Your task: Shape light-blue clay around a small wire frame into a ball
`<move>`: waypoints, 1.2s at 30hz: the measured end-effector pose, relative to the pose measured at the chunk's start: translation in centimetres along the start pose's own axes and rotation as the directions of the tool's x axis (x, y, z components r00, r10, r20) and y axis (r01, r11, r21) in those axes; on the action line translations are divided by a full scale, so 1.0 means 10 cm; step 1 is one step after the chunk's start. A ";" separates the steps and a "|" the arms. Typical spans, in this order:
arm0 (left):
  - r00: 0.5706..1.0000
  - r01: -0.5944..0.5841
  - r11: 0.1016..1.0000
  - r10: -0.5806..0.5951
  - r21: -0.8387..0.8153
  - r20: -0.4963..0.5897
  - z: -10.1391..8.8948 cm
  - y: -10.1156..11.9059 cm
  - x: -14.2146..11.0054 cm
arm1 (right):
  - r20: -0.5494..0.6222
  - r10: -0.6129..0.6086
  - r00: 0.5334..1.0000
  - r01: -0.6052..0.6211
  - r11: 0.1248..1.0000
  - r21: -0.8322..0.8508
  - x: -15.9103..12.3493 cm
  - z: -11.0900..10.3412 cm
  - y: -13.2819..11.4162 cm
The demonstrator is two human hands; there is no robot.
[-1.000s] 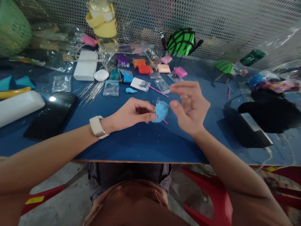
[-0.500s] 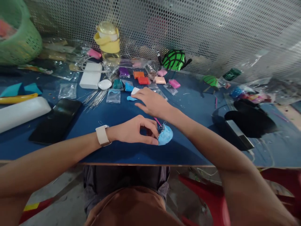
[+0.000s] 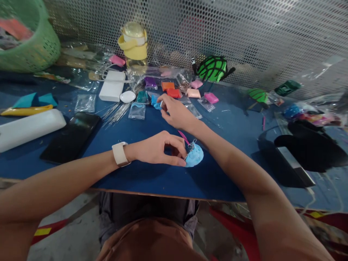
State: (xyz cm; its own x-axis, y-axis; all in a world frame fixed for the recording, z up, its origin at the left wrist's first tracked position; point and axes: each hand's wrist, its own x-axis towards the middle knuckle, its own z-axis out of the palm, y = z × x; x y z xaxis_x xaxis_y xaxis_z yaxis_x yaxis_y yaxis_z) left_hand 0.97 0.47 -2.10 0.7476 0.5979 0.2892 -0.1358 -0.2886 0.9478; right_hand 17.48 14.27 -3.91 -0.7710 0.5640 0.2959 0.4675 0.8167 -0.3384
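My left hand, with a pale band on its wrist, is closed with thumb and fingertips on the left edge of a light blue clay lump. A small metal chain sits along the lump's upper left edge. Behind it, a pink stick shows in part. Farther forward, my right hand has its fingertips drawn together at the blue packet. A bit of white shows between thumb and fingers; what they grip is mostly hidden.
Several coloured clay packets, such as an orange one, lie ahead near metal wires. A phone and white case are left. A yellow-topped bottle and green turtle figure stand behind; a black item lies right.
My right hand has moved from beside the clay lump forward and left to the packets, and its fingers have closed. My left hand has kept the lump, now nearer the table's front edge.
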 end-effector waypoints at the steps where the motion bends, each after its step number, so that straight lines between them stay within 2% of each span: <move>1: 1.000 0.004 1.000 -0.004 0.000 0.003 0.00 -0.01 0.00 | -0.002 -0.016 1.000 0.017 1.000 0.016 -0.01 0.01 -0.01; 8: 1.000 0.013 1.000 -0.013 0.007 -0.007 0.01 -0.02 0.00 | 0.043 -0.087 0.995 0.088 0.996 -0.025 0.00 0.11 0.06; 16: 1.000 0.012 1.000 -0.012 -0.009 0.005 0.01 -0.03 0.00 | 0.067 -0.026 0.997 0.033 0.994 -0.108 0.03 0.07 -0.04; 23: 0.999 0.036 0.999 -0.037 -0.008 -0.001 0.01 -0.02 0.01 | 0.202 -0.138 0.970 0.193 0.940 -0.282 0.04 -0.03 -0.08; 26: 0.999 0.045 0.999 -0.045 0.004 0.003 0.00 -0.02 0.01 | 0.265 -0.134 0.955 0.192 0.959 -0.209 0.03 -0.14 -0.10; 31: 0.999 0.037 0.999 -0.037 0.008 0.021 0.00 -0.02 0.01 | 0.348 -0.052 0.936 0.058 0.998 -0.006 0.01 -0.38 -0.12; 33: 0.999 0.043 0.999 -0.043 0.002 0.025 0.00 -0.02 0.02 | 0.329 -0.061 0.942 0.041 0.997 0.065 0.01 -0.45 -0.11; 36: 0.999 0.046 0.999 -0.046 0.008 0.023 0.00 -0.02 0.02 | 0.214 -0.022 0.977 -0.011 0.989 0.151 0.02 -0.47 -0.11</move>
State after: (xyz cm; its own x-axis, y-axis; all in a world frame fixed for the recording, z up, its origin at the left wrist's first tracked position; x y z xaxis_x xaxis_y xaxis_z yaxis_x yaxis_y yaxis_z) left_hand 1.14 0.63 -2.29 0.7679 0.5931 0.2420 -0.0961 -0.2669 0.9589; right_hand 18.83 14.03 0.75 -0.8558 0.5064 0.1053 0.4051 0.7828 -0.4722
